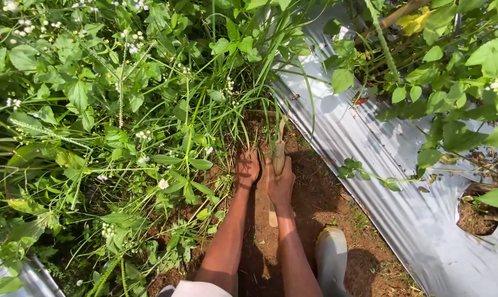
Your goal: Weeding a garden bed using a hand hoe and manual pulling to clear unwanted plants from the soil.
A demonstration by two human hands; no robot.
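Down at the foot of the grass clump (249,110), your left hand (247,166) presses flat and open on the soil while your right hand (281,184) closes around the wooden-handled tool (278,159), blade angled into the roots beside the silver mulch sheet (370,143).

Tool blade (281,127) hidden among grass (243,104)

There is only one view, from a camera on the person's head. It looks steeply down and forward along both forearms, which enter from 6 o'clock. The left hand (248,166) and the right hand (280,184) are near the centre, close to the lens. The weeds (95,126) fill the 9 o'clock side, and the silver plastic sheet (381,165) runs towards 3 o'clock.
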